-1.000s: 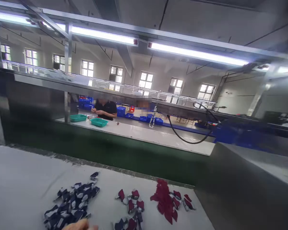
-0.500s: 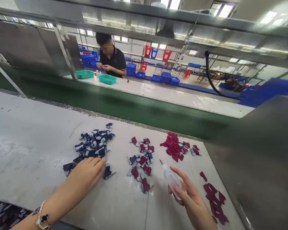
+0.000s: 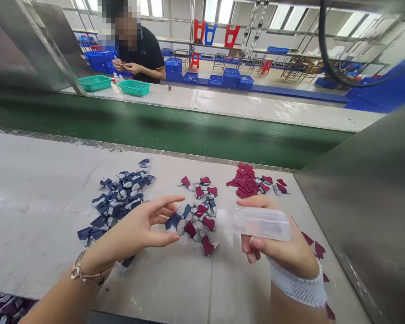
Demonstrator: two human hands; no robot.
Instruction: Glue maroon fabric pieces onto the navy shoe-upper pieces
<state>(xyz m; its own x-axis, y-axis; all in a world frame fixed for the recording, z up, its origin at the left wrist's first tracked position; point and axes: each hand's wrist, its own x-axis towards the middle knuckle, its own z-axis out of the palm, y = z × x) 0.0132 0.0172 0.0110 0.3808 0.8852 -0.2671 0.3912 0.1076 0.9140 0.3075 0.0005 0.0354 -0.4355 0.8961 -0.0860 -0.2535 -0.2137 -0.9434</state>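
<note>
My left hand [image 3: 151, 220] is in the middle of the worktable, thumb and fingers spread apart. A navy piece with a light grey part [image 3: 173, 221] is right at its fingertips; whether they touch it I cannot tell. My right hand [image 3: 283, 252] grips a translucent squeeze bottle [image 3: 261, 222], tipped on its side with the nozzle pointing left over a cluster of maroon-and-grey pieces [image 3: 190, 228]. Left of that cluster lies a heap of navy-and-grey pieces [image 3: 121, 191], partly behind my left hand.
Flat maroon pieces [image 3: 245, 180] are piled at the back right, with more near the metal side panel [image 3: 364, 193]. Beyond the green belt [image 3: 189, 135], a co-worker [image 3: 143, 54] works behind green trays [image 3: 134, 87]. Dark cable hangs upper right.
My left hand has moved right from the navy heap to the maroon cluster, where a navy piece now appears. The bottle has turned level, its nozzle swung left. The view has tilted down.
</note>
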